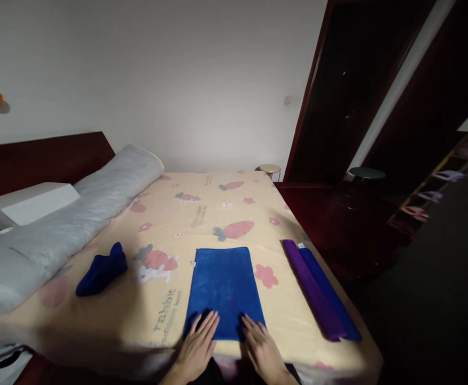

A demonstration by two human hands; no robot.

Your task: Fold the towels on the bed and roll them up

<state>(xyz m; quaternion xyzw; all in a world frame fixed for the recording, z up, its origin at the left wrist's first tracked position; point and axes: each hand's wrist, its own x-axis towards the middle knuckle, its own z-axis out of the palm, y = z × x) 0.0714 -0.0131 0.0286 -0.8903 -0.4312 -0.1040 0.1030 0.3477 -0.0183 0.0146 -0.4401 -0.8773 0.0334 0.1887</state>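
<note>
A blue towel (pixel 226 289) lies flat on the bed, its short near edge toward me and a small white tag at its left side. My left hand (pixel 197 342) rests palm down on the towel's near left corner, fingers stretched out. On the near right corner lies my right hand (pixel 261 342), also flat with its fingers extended. To the right sit a rolled purple towel (pixel 314 294) and, against it, a rolled blue towel (pixel 330 294). A crumpled dark blue cloth (pixel 102 271) is off to the left.
The bed (pixel 202 214) has a cream sheet with carrots and rabbits. Along its left side runs a grey rolled quilt (pixel 109 182), with a white box (pixel 33 203) by the headboard (pixel 49 155). Beyond the bed stand a stool (pixel 270 168) and a darker round stool (pixel 367 172).
</note>
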